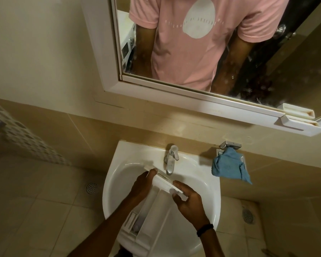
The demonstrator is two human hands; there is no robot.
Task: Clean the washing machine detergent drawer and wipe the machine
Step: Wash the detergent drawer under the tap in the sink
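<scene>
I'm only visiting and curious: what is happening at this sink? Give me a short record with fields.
Place: bathroom, white sink below a wall mirror
Held item: white detergent drawer, lying across the basin, front panel towards the tap
Left hand: grips the panel's left end
Right hand: grips the panel's right end
Tap: chrome, just behind the drawer; no water stream visible
Cloth: blue cloth hanging from a wall holder to the right of the sink
</scene>
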